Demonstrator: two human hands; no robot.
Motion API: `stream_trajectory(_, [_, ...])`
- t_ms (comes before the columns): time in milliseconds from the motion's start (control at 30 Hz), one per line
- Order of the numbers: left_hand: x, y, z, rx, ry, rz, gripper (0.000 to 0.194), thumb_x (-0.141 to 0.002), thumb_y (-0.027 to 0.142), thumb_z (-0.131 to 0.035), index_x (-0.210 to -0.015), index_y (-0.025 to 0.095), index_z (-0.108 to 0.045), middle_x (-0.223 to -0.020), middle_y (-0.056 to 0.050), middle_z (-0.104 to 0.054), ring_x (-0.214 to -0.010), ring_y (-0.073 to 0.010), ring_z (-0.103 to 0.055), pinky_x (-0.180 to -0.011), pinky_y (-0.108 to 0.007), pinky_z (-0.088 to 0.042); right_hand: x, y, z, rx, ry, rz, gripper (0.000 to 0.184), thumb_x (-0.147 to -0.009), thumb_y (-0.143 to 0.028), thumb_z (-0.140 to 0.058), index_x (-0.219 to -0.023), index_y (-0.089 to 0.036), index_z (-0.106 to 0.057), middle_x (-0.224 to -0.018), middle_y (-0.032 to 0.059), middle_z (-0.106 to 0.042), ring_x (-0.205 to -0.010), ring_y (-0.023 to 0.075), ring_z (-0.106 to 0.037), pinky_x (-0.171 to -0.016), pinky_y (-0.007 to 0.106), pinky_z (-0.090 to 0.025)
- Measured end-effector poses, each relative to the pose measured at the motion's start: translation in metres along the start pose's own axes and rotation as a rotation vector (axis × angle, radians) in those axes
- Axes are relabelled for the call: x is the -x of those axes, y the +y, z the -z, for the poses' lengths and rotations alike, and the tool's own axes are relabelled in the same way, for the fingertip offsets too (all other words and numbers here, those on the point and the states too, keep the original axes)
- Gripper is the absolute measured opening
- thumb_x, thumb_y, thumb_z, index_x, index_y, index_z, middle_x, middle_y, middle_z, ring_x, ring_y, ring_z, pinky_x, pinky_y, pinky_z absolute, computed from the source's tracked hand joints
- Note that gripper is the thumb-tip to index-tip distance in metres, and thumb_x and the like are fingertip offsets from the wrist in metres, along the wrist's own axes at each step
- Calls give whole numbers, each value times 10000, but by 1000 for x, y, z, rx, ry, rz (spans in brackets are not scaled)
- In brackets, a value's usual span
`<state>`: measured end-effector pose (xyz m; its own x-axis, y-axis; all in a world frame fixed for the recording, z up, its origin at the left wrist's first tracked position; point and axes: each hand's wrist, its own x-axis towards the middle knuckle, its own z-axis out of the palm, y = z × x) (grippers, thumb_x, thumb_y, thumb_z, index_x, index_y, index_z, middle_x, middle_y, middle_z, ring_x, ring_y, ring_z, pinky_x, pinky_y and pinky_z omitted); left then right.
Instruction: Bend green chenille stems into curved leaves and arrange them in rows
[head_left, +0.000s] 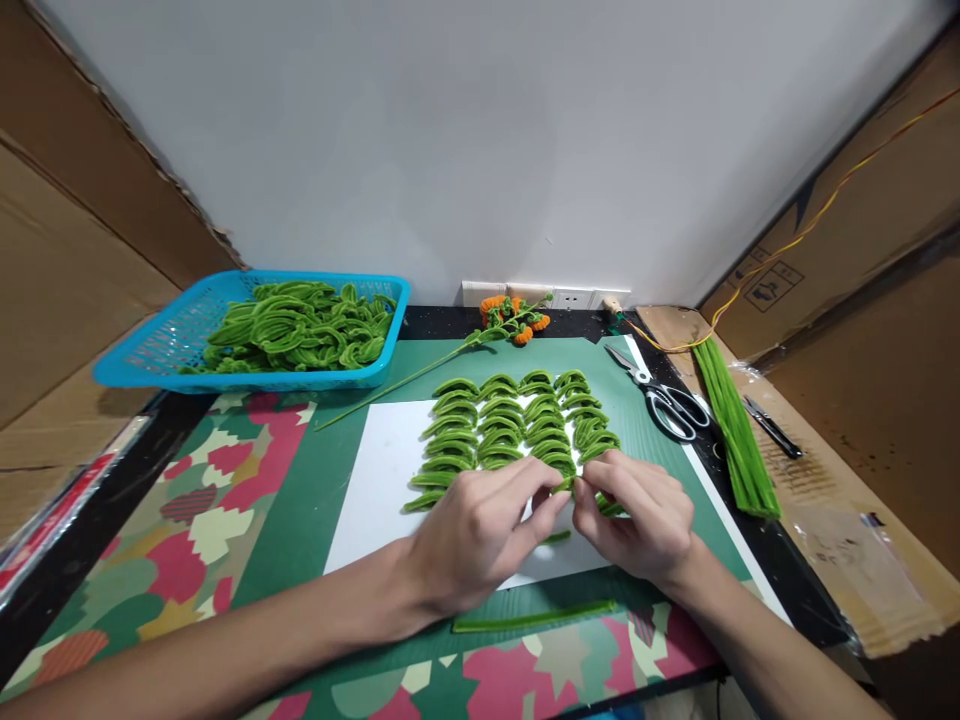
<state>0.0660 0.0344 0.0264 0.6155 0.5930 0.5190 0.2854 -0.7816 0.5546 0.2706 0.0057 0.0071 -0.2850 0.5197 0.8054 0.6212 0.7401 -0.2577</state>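
Observation:
Over the white sheet (375,480), my left hand (487,525) and my right hand (641,510) come together, fingertips pinched on a short green pipe cleaner (562,485). Part of it is hidden by the fingers. Just beyond them, leaf-shaped loops of bent green pipe cleaner (501,410) lie in several rows; my hands cover the nearest ones. A short green piece (556,538) rests on the sheet beneath my hands. Closer to me, a straight green pipe cleaner (534,617) lies on the green mat.
A blue plastic basket (135,365) heaped with green loops stands at the back left. An orange flower stem (457,350) lies behind the sheet. To the right are scissors (664,400), a bundle of green pipe cleaners (735,430) and a craft knife (772,428). Cardboard walls flank the table.

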Motion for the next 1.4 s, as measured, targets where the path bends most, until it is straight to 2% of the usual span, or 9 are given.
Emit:
stream_trajectory(100, [-1,-1,3,-238,19,-195,174,-1039,130,-566,-885,172,-634,-678,21,-619,-570,-134,-536,-557,-280,-379,1,1,-1,34,-6,37,171,-965,-26,-616,-941,-194,-597,-646,-28,-519,-532,124,-453,-511,280,-358])
stream_trajectory(233, [-3,9,6,-20,-99,181,231,-1037,155,-556,-817,210,-514,-627,81,-521,-515,-87,-504,-526,-214,-386,2,6,-1,91,-29,163,163,-935,-29,-649,-1016,-170,-642,-649,-14,-543,-548,144,-515,-516,299,-390])
stream_trajectory(300, [-4,9,8,4,-151,214,278,-1081,187,-511,-807,218,-477,-614,89,-511,-498,-81,-497,-506,-206,-375,1,8,-1,114,-17,225,168,-927,-48,-655,-1042,-170,-643,-651,-6,-563,-562,159,-540,-523,311,-416])
stream_trajectory(367, [-7,3,10,-160,-111,31,255,-1089,177,-493,-837,211,-508,-636,74,-533,-502,-97,-494,-508,-249,-352,0,10,-1,141,-9,199,160,-931,-60,-640,-986,-209,-623,-607,-36,-518,-524,149,-503,-498,312,-391])
stream_trajectory(467, [-14,-10,13,-566,-69,-393,266,-1081,118,-478,-847,199,-575,-669,32,-558,-555,-157,-508,-554,-344,-321,-2,9,-3,134,22,88,208,-929,-60,-616,-857,-249,-566,-570,-64,-461,-473,126,-458,-475,300,-373])
stream_trajectory(567, [-18,-15,18,-763,-49,-553,243,-1069,118,-518,-851,178,-608,-670,19,-551,-565,-175,-496,-583,-370,-328,-3,5,-5,101,61,21,216,-931,-76,-622,-829,-250,-543,-569,-68,-481,-458,110,-457,-467,284,-384])
stream_trajectory(933, [-20,-7,19,-780,-47,-557,253,-1097,118,-512,-862,188,-571,-653,37,-531,-544,-158,-505,-554,-353,-333,-4,0,-4,86,56,-54,229,-933,-74,-610,-796,-248,-549,-541,-80,-553,-429,85,-493,-459,244,-419])
stream_trajectory(1167, [-17,-6,17,-802,-54,-575,153,-1101,98,-475,-1092,116,-626,-720,-6,-666,-609,-180,-638,-561,-331,-431,-6,-1,-5,82,48,-76,259,-916,-62,-607,-755,-247,-524,-525,-83,-531,-419,87,-476,-457,252,-398])
stream_trajectory(1400, [-13,-9,15,-891,-136,-556,205,-1072,25,-445,-1045,92,-638,-691,-1,-642,-580,-177,-620,-541,-330,-419,-5,1,-7,94,47,-73,257,-917,-67,-612,-750,-241,-524,-525,-83,-544,-418,85,-481,-471,240,-408])
